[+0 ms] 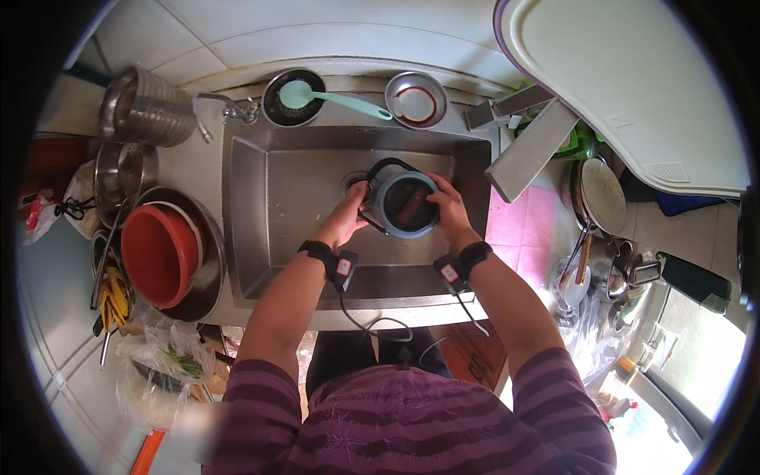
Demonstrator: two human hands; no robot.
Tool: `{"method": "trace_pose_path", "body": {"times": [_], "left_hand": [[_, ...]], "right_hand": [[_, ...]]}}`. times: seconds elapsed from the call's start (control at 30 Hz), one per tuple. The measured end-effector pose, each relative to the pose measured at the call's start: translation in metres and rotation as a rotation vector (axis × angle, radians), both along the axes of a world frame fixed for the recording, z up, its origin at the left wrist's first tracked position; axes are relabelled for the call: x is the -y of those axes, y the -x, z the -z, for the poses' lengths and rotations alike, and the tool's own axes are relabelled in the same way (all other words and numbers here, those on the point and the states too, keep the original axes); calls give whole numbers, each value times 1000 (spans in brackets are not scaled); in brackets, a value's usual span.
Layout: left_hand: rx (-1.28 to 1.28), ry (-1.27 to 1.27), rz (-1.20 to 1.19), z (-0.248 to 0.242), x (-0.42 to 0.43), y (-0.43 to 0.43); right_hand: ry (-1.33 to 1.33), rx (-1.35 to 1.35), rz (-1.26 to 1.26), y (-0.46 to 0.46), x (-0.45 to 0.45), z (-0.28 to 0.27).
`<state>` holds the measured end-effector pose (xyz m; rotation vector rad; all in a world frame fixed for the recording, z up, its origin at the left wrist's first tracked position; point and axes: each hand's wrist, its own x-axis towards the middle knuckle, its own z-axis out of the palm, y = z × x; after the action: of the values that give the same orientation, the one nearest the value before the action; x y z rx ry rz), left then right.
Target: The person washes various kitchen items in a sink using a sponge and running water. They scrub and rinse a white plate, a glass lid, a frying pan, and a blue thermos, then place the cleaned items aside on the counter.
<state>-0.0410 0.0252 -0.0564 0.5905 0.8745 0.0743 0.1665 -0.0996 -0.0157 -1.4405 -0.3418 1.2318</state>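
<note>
Both my hands hold a round container [382, 205] with a pale blue rim and a black carrying handle [389, 161]. My left hand [346, 217] grips its left side, by the handle. Around its right side curls my right hand [451, 206], the thumb at the rim. The container's mouth faces up toward me; inside it is dark, with a reddish-brown patch [411, 208] that could be an object or a reflection. All this is above a stainless steel sink [297, 202], whose drain [354, 178] is partly hidden behind my left hand and the container.
Behind the sink are a faucet [240, 111], a black bowl [274, 113] with a mint-green ladle [344, 104] across it, and a metal bowl [439, 89]. A red basin [157, 255] stands left. A metal bracket [534, 151] and a large white board [641, 101] jut in at right.
</note>
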Motion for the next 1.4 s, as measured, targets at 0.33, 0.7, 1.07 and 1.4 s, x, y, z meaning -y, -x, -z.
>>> {"method": "trace_pose_path", "body": {"times": [0.33,0.7,1.07,1.4], "left_hand": [[-351,-294,-190,-38,3,-2],[109,77,-519,-152,8,-70],[60,162,-687,-130,22,-122],[85,151,-724,-107,19,-136]], "right_hand": [[142,307,-195,-26,-1,-23],[385,1906,-569,-220,-76,-89],[166,1659,-539,-264,-86,-47],[219,695,-250,-250,-87,-58]]}}
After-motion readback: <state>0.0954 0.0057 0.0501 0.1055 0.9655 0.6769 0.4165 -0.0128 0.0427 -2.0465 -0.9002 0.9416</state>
